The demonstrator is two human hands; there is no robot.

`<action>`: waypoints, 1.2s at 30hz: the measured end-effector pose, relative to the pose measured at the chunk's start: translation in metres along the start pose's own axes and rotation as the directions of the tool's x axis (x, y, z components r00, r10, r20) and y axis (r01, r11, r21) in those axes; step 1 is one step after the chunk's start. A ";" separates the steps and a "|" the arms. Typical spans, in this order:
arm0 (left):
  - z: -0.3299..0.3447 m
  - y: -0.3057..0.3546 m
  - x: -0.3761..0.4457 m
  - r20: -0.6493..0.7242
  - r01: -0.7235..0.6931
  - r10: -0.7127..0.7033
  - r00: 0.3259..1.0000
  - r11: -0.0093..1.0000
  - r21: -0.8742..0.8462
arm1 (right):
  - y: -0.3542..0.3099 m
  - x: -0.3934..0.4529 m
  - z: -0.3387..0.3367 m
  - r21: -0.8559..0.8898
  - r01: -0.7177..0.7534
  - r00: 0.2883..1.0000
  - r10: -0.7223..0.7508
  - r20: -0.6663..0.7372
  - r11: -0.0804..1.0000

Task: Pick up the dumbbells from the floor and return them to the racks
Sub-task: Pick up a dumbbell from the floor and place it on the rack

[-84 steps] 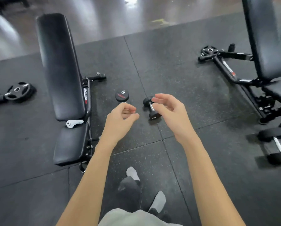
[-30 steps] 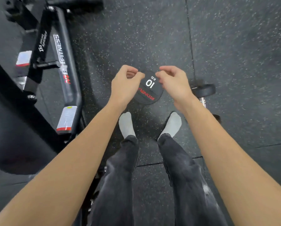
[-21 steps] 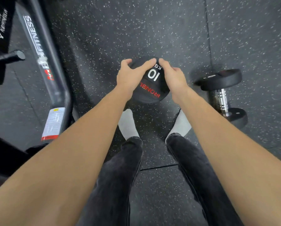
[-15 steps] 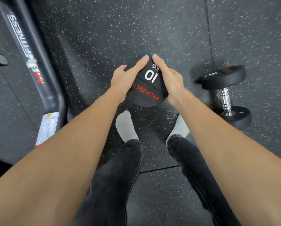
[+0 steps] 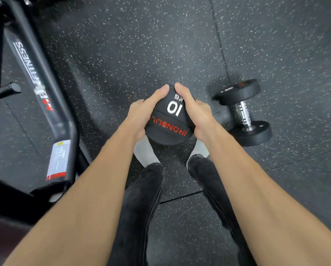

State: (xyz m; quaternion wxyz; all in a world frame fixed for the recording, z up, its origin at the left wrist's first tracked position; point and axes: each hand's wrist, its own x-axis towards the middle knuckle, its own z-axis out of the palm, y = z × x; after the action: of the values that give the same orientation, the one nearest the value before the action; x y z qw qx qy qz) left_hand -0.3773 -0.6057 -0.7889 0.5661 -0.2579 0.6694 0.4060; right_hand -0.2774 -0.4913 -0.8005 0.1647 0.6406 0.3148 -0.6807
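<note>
A black 10 kg dumbbell point(image 5: 170, 120) stands on end in front of my feet, its round top face with white "10 KG" and red lettering turned up at me. My left hand point(image 5: 143, 116) grips the left side of that top head, and my right hand point(image 5: 195, 114) grips the right side; fingers of both wrap over its rim. Its handle and lower head are hidden beneath. A second, smaller black dumbbell point(image 5: 244, 112) with a chrome handle lies on its side on the floor just right of my right hand.
A dark bench frame point(image 5: 45, 96) with a white warning label runs along the left, close to my left arm. A peg point(image 5: 5, 90) sticks out from it. The floor point(image 5: 141, 45) is speckled black rubber tiling. My socked feet stand just below the dumbbell.
I bent down over the upright dumbbell and both hands closed round its top head. In the last half second the hands kept their grip and the head tilted slightly.
</note>
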 end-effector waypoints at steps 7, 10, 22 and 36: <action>0.021 0.005 -0.132 0.025 -0.016 0.014 1.000 0.996 0.084 | 0.006 -0.133 -0.033 0.148 0.040 0.996 -0.028 -0.083 0.988; 0.033 0.019 -0.210 0.010 -0.055 0.054 0.999 0.993 0.106 | 0.003 -0.205 -0.046 0.227 0.084 0.991 -0.057 -0.123 0.970; 0.086 0.067 -0.519 0.114 -0.426 0.419 0.901 0.904 0.040 | -0.032 -0.518 -0.109 0.367 0.553 0.833 -0.483 -0.269 0.748; 0.112 0.046 -0.795 0.610 -0.854 0.763 0.212 0.448 -0.264 | 0.035 -0.799 -0.148 0.161 0.987 0.122 -0.661 -0.741 0.002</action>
State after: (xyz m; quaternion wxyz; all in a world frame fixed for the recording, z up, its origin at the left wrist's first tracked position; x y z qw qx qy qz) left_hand -0.1736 -0.5782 -0.0113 0.4784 0.3275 0.4823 0.6567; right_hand -0.0420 -0.5654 -0.0256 -0.6051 0.4510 0.4124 -0.5103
